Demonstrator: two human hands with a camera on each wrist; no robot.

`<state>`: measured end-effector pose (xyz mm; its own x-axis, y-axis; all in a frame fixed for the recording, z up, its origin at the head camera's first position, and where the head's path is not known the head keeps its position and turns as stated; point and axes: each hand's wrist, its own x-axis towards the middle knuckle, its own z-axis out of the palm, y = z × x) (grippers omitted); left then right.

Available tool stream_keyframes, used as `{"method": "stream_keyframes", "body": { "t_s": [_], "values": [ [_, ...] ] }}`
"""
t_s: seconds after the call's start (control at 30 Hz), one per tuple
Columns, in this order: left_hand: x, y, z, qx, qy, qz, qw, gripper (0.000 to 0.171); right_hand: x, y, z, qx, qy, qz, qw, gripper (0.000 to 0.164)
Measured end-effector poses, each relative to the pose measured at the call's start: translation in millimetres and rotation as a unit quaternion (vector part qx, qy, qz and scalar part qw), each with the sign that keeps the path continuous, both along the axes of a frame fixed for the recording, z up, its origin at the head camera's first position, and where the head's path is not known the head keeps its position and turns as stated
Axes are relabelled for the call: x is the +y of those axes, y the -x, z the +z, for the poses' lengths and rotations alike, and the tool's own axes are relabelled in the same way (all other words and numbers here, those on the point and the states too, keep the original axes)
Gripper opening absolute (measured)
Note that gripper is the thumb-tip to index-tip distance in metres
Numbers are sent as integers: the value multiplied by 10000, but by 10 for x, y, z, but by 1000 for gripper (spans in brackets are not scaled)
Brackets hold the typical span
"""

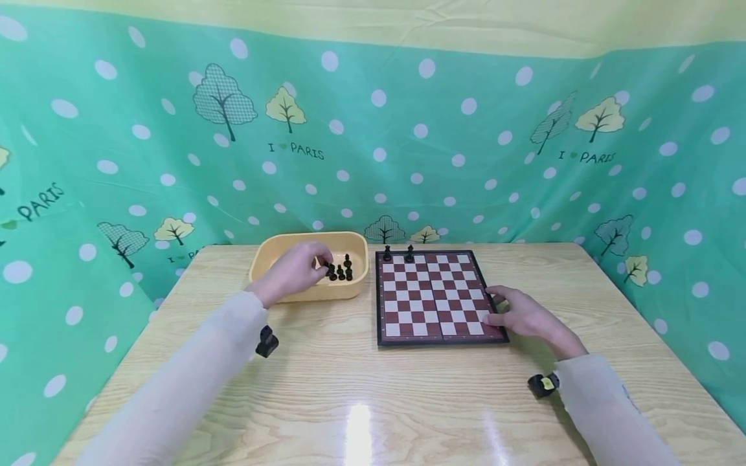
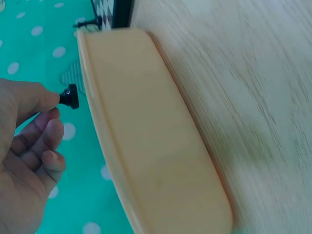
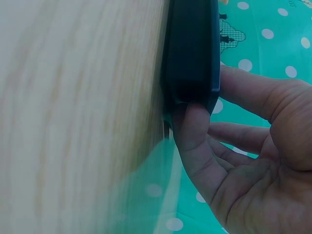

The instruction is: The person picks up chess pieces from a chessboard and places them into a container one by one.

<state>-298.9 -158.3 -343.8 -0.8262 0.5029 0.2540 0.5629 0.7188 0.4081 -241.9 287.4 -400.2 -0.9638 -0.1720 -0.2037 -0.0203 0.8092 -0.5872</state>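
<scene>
Over the tan plastic basket [image 1: 309, 294], my left hand [image 1: 297, 266] pinches a black chess piece [image 2: 70, 96] between thumb and finger; only its base shows. Inside the basket are several other black chess pieces [image 1: 340, 274]. To the right lies a chessboard [image 1: 431, 298] with red-brown and white squares and a dark frame. Two black pieces stand along its far edge, one at the left corner [image 1: 387, 253] and another [image 1: 410, 254] further right. My right hand [image 1: 521, 312] holds the board's right edge near the front corner, thumb and fingers against the frame.
The wooden table [image 1: 326, 362] carries the basket and the board. A green dotted curtain [image 1: 402, 162] hangs behind the table and along both sides. A dark wrist device [image 1: 267, 342] sits on the left wrist, and another [image 1: 542, 386] on the right.
</scene>
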Motion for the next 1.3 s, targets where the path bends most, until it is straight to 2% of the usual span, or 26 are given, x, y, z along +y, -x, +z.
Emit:
{"method": "stream_keyframes", "body": {
  "t_s": [0.3, 0.5, 0.67, 0.8, 1.07, 1.3],
  "values": [
    [-235, 222, -109, -289, 84, 503, 9983, 22, -12, 12, -4, 83, 44, 65, 9999, 71],
    [-318, 366, -214, -364, 154, 699, 9968, 25, -7, 23, -30, 101, 35, 91, 9999, 72],
    [-339, 471, -294, -611, 175, 860, 9943, 25, 5, 18, -21, 103, -10, 39, 9999, 72],
    [-338, 514, -331, -817, 184, 1003, 9914, 25, 14, 11, -14, 84, -15, 54, 9999, 72],
    [-300, 574, -411, -1004, 179, 1049, 9892, 26, 23, 4, -28, 30, 10, -48, 10000, 73],
    [-282, 641, -502, -995, 280, 1059, 9890, 25, 24, 18, -36, 103, 19, 44, 9999, 72]
  ]
}}
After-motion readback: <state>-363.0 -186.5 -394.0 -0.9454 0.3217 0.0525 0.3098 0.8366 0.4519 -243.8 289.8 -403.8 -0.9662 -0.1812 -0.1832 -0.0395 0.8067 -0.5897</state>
